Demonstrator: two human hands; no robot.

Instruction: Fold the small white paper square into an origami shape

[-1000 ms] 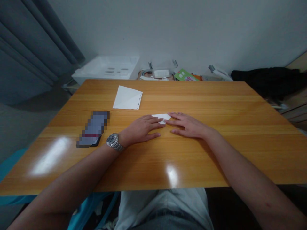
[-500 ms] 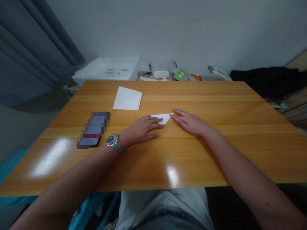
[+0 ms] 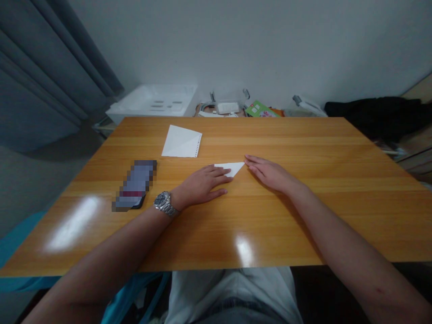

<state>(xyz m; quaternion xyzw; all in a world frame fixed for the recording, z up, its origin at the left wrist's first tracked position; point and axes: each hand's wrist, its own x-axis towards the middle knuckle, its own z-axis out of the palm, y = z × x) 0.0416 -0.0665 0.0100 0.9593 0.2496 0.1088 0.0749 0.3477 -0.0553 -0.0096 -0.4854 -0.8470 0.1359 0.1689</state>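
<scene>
A small white piece of folded paper [image 3: 236,168], its visible part tapering to a point on the right, lies flat on the wooden table [image 3: 216,234]. My left hand [image 3: 204,184] rests over its left part, fingers spread and pressing it down, so that end is hidden. At the paper's right tip is my right hand [image 3: 268,173], palm down with its fingers stretched out; the fingertips are at or just beside the tip. Neither hand grasps anything. A silver watch [image 3: 164,202] is on my left wrist.
Farther back on the table lies a white sheet [image 3: 182,142] with a perforated edge. A phone [image 3: 137,184], its screen blurred, is left of my left hand. Behind the table stand a white tray [image 3: 118,111] and a green booklet [image 3: 261,109]; dark cloth [image 3: 378,112] lies at right.
My right fingertips have slid slightly right, off the paper's tip, uncovering it. My left hand stays on the paper. The whole view has shifted a little.
</scene>
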